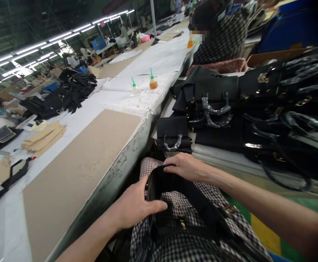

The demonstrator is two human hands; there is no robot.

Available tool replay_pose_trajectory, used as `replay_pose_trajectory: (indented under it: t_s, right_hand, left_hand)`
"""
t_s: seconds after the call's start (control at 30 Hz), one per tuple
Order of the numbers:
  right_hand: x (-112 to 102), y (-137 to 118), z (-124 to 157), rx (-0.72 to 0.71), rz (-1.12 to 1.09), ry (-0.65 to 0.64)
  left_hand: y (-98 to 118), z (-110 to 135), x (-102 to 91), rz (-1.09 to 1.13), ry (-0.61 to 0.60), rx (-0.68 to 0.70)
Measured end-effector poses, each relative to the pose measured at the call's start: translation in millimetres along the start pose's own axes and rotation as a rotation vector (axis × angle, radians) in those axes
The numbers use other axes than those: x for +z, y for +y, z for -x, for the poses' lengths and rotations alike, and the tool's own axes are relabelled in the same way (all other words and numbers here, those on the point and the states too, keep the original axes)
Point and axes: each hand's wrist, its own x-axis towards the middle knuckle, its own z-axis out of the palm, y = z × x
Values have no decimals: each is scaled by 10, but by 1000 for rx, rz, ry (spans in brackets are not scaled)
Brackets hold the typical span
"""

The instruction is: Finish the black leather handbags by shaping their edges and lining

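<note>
A black handbag piece (199, 198) with gold-coloured metal fittings rests on my lap, over checked cloth (172, 200). My left hand (135, 202) grips its left edge, thumb stretched inward and fingers hidden on the outer side. At the far edge my right hand (184, 167) is closed over the rim, fingers bent on top. Between both hands the piece gapes, and the checked cloth shows through. Just beyond my right hand lies a small black handbag (172, 131), its handle wrapped in clear plastic.
Black handbags (216, 91) with plastic-wrapped handles crowd the right-hand table. On the long white table (120, 98) lie a brown board (85, 160), two green-tipped bottles (153, 83), tan pieces (44, 138) and a black heap (63, 91). Another person (221, 32) sits ahead.
</note>
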Motion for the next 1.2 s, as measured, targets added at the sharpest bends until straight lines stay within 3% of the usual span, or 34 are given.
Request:
replay_pose_trajectory:
  t_s: [0.1, 0.2, 0.33, 0.5, 0.6, 0.67, 0.83, 1.2]
  right_hand:
    - [16, -12, 12, 1, -22, -19]
    - [67, 4, 17, 0, 4, -39]
    - [86, 29, -43, -112, 41, -149]
    - [86, -87, -313, -387, -215, -350]
    - [165, -211, -513, -388, -337, -463]
    - [237, -282, -613, -395, -324, -459]
    - [360, -382, -702, -505, -153, -433]
    - [401, -364, -683, -553, -78, -406]
  left_hand:
    - [-61, 371, 194, -57, 160, -189]
    - [-211, 613, 415, -124, 273, -269]
    - [-408, 765, 642, -92, 413, -210]
    - [-492, 841, 712, 25, 595, -34]
    - [-511, 868, 704, 54, 702, -49]
    - [-522, 870, 705, 86, 756, -90]
    - [-516, 823, 711, 135, 768, -91]
    - [-627, 711, 789, 273, 804, -114]
